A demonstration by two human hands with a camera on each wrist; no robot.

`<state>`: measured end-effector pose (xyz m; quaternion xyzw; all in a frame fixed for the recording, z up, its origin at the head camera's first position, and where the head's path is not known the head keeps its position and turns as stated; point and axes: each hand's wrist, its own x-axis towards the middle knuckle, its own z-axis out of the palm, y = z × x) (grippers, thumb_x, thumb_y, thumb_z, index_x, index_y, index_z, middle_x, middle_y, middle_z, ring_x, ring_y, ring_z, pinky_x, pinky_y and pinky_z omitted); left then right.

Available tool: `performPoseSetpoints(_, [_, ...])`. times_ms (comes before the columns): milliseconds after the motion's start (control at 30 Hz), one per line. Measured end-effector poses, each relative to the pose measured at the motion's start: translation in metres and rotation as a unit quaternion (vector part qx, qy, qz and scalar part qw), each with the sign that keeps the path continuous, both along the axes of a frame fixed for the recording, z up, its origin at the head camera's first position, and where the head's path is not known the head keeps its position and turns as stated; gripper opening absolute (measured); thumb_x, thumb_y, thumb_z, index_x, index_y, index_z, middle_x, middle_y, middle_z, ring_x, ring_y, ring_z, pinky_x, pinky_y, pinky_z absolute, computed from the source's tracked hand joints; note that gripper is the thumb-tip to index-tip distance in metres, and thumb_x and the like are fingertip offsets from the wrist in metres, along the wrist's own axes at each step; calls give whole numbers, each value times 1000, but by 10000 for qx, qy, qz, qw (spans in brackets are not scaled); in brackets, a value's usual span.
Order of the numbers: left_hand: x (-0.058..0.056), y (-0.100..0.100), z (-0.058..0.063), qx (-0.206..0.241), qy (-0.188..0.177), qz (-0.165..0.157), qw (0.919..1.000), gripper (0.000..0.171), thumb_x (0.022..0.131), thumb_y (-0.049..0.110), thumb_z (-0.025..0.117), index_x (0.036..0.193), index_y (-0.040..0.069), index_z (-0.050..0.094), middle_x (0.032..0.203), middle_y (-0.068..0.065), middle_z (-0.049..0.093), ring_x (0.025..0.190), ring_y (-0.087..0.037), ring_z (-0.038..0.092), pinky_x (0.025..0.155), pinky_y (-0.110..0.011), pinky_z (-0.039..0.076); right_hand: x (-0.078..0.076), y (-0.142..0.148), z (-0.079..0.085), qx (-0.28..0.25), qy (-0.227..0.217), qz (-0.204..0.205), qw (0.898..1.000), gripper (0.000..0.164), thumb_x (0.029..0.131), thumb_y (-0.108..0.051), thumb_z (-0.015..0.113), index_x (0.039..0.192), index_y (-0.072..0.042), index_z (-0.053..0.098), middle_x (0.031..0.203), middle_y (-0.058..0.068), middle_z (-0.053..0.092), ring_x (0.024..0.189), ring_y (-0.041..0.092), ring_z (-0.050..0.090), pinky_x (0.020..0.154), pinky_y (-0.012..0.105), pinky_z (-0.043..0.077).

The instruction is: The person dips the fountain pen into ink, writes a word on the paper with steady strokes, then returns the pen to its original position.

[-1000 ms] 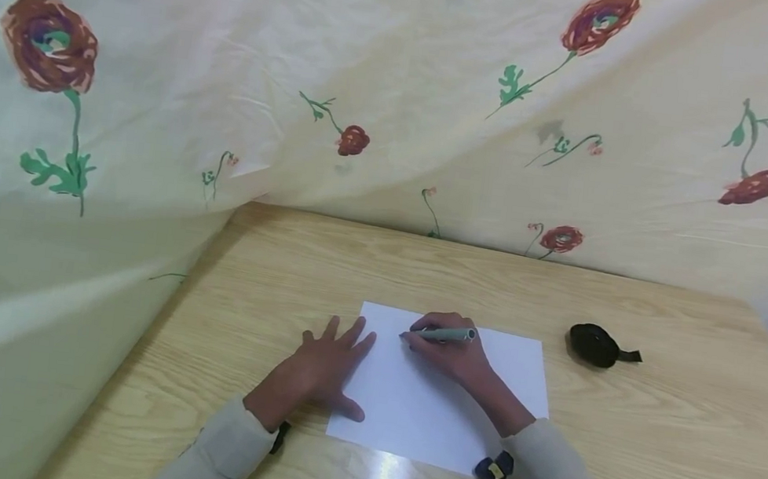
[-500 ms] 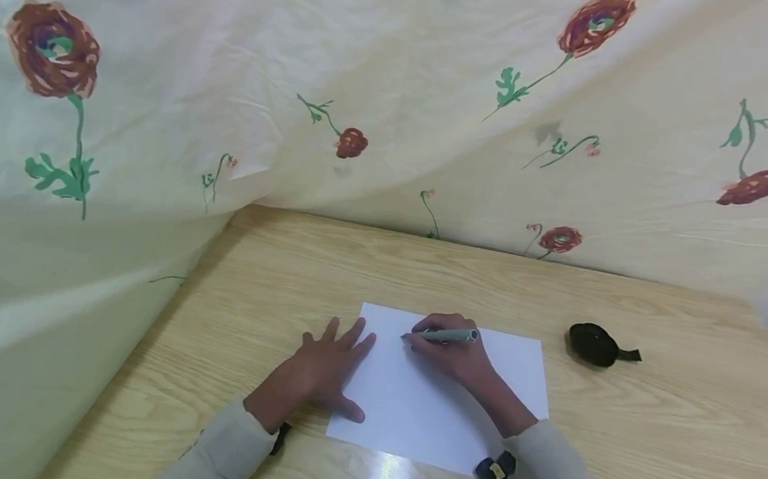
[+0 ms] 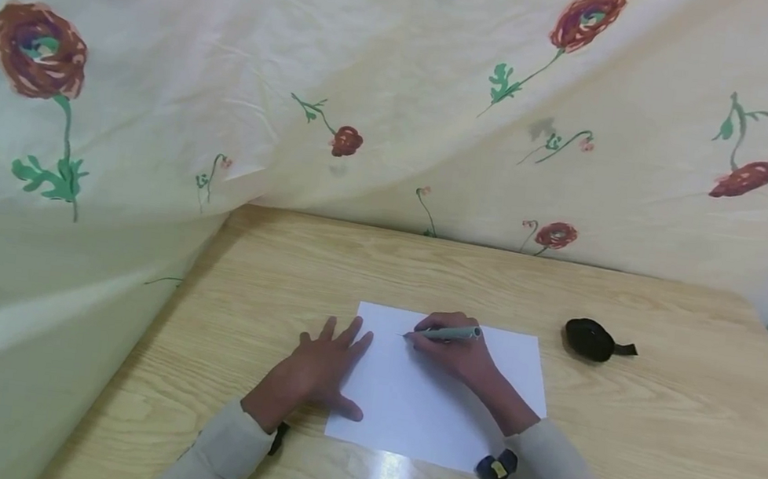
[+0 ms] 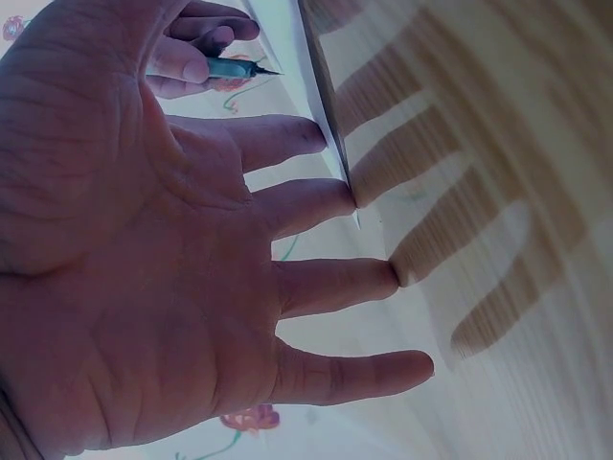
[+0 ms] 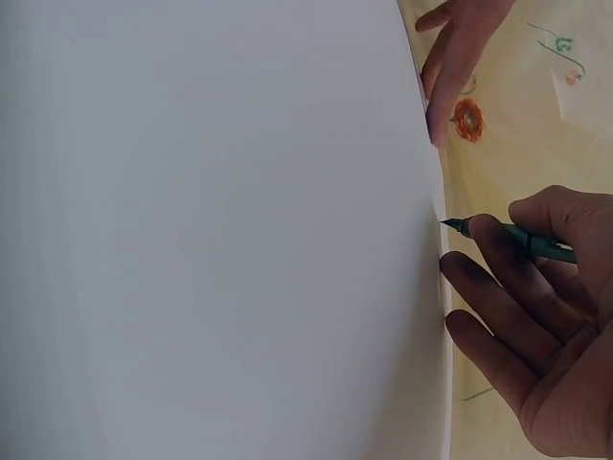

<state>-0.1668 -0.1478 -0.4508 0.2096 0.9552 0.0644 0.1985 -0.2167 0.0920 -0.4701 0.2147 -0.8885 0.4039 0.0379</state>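
Note:
A sheet of white paper (image 3: 400, 407) lies on the wooden table. My right hand (image 3: 457, 350) pinches a green-grey fountain pen (image 5: 541, 246) between thumb and fingers. Its dark nib meets the paper in the upper left part, beside a short, fine line (image 3: 401, 335). The other right fingertips rest on the sheet. My left hand (image 3: 322, 371) lies at the paper's left edge with its fingers spread. Thumb and some fingertips are over the sheet, while the outer fingers reach the bare wood in the left wrist view (image 4: 192, 259).
To the right of the paper sits a small black round object (image 3: 589, 340) with a short strip sticking out. Cream cloth with red flowers (image 3: 398, 115) hangs behind the table (image 3: 654, 428) and along its left side. Dark bands show at both wrists.
The pen tip has slid slightly to the right across the paper, and a short line now shows behind it. My left hand stays in place.

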Motion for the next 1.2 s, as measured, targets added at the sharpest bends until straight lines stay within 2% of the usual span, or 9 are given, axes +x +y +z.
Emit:
performPoseSetpoints(333, [1, -2, -3, 28, 63, -25, 10000, 115, 69, 62, 83, 158, 15, 29, 165, -12, 17, 146, -49, 18, 102, -73, 30, 2, 10, -6, 32, -162, -228, 9996, 6, 82, -13, 81, 88, -12, 80, 77, -8, 73, 70, 8, 65, 63, 26, 51])
performPoseSetpoints(567, [0, -3, -4, 48, 70, -66, 9999, 115, 70, 61, 82, 159, 15, 27, 166, -13, 15, 147, -49, 16, 102, -74, 29, 3, 13, -7, -15, -25, -157, 9999, 7, 82, -12, 81, 88, -9, 79, 77, -6, 73, 68, 8, 65, 61, 24, 49])
performPoseSetpoints(733, [-1, -6, -7, 216, 45, -118, 9997, 117, 70, 61, 83, 159, 14, 25, 166, -13, 13, 147, -50, 13, 102, -76, 26, 3, 17, -7, -65, -37, -138, 9999, 5, 82, -9, 80, 87, -9, 79, 77, -5, 73, 68, 9, 64, 60, 22, 48])
performPoseSetpoints(933, [0, -6, -7, 253, 19, -133, 9996, 116, 71, 60, 83, 159, 13, 25, 166, -14, 12, 147, -51, 12, 102, -76, 26, 5, 26, -7, -97, -12, -93, 9999, 5, 83, -10, 79, 88, -9, 79, 78, -6, 73, 69, 10, 65, 61, 25, 50])
performPoseSetpoints(1200, [0, -6, -6, 242, -26, -101, 9997, 116, 70, 60, 83, 159, 13, 25, 166, -14, 13, 147, -50, 12, 103, -75, 26, 9, 41, -9, -60, -179, -266, 9995, 6, 84, -12, 79, 89, -9, 79, 80, -4, 74, 70, 9, 64, 61, 25, 49])
